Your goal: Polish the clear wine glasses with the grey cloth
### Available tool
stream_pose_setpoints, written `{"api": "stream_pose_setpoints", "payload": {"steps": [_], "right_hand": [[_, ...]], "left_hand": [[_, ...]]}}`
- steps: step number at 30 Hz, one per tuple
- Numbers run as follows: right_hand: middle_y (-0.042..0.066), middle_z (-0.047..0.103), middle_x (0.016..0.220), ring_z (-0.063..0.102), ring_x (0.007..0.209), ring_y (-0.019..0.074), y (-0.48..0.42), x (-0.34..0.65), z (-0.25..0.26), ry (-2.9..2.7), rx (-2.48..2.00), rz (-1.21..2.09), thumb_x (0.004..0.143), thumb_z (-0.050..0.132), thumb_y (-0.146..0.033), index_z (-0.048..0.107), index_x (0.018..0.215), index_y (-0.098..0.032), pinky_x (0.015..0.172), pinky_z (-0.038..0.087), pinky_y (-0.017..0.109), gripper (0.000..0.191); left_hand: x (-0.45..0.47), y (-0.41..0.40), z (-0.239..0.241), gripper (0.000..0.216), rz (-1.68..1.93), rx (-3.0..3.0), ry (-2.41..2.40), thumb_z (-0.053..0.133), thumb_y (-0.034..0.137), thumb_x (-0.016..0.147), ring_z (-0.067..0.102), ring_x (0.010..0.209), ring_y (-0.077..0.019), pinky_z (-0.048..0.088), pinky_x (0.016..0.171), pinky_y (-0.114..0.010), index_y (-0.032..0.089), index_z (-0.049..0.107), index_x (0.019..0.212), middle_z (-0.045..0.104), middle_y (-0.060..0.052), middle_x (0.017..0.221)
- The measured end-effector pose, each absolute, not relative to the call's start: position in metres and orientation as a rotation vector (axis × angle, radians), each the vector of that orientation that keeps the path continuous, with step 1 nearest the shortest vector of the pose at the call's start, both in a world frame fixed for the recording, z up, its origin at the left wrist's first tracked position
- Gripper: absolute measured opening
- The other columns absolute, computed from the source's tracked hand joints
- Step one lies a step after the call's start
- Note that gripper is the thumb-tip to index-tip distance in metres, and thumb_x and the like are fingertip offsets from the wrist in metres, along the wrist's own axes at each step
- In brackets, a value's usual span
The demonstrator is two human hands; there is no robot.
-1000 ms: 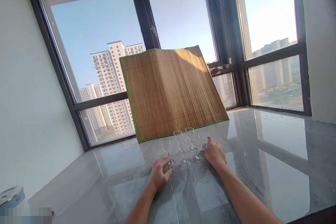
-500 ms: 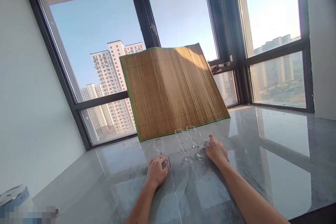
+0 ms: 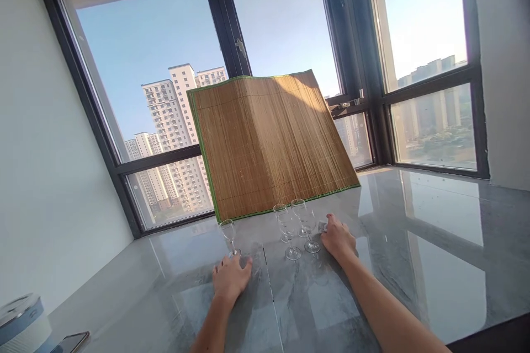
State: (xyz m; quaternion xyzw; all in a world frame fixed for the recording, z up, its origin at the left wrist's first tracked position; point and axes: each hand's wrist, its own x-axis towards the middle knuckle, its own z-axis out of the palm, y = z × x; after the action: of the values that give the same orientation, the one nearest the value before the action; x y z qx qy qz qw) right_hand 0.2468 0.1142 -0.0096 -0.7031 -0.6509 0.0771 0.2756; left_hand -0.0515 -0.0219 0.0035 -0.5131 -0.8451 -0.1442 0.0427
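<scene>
Left hand [image 3: 231, 277], loosely spread, has a clear wine glass [image 3: 227, 233] at twelve o'clock, four wine glasses [image 3: 287, 226] toward two. Right hand [image 3: 339, 238] half-curled, hold unclear. Lidded tumbler [image 3: 24, 324]: contents hidden.

The left hand [image 3: 232, 276] spreads its thumb aside, the right hand [image 3: 339, 239] partly curled.

Five upright glasses [image 3: 292, 253], two hands [image 3: 231, 276], one mat [image 3: 269, 146], one phone [image 3: 73, 343], one tumbler [image 3: 25, 326]

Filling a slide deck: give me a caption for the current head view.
Left hand at one stemmed glass, right hand beside clustered glasses, slatted mat behind.
</scene>
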Motion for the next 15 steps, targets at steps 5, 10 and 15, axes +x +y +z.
{"api": "stream_pose_setpoints", "payload": {"steps": [5, 10, 15], "right_hand": [[0.014, 0.064, 0.114, 0.055, 0.112, 0.0264, 0.116, 0.247, -0.01, -1.767, -1.895, 0.238, 0.083, 0.045, -0.01, 0.045, 0.133, -0.019, 0.072, 0.046, 0.03, 0.052], [0.013, 0.063, 0.113, 0.055, 0.111, 0.0266, 0.115, 0.246, -0.011, -1.735, -1.893, 0.182, 0.083, 0.046, -0.012, 0.048, 0.126, -0.018, 0.073, 0.045, 0.03, 0.044], [0.013, 0.064, 0.112, 0.056, 0.11, 0.0266, 0.115, 0.244, -0.011, -1.718, -1.88, 0.148, 0.082, 0.049, -0.014, 0.049, 0.124, -0.018, 0.075, 0.045, 0.031, 0.042]], "left_hand": [[-0.015, -0.026, 0.008, 0.041, -0.697, -2.169, -2.15, 0.048, 0.043, 0.089, 0.058, 0.116, -0.0269, 0.042, 0.104, -0.039, 0.022, 0.069, 0.117, 0.064, -0.011, 0.123], [0.023, -0.021, 0.004, 0.06, -0.686, -2.602, -1.88, 0.057, 0.048, 0.084, 0.038, 0.14, -0.0306, 0.027, 0.118, -0.047, 0.03, 0.053, 0.14, 0.041, -0.007, 0.153], [0.04, 0.0, -0.001, 0.06, -0.652, -2.675, -1.912, 0.055, 0.052, 0.085, 0.036, 0.143, -0.0306, 0.021, 0.121, -0.049, 0.035, 0.05, 0.143, 0.041, -0.002, 0.155]]}}
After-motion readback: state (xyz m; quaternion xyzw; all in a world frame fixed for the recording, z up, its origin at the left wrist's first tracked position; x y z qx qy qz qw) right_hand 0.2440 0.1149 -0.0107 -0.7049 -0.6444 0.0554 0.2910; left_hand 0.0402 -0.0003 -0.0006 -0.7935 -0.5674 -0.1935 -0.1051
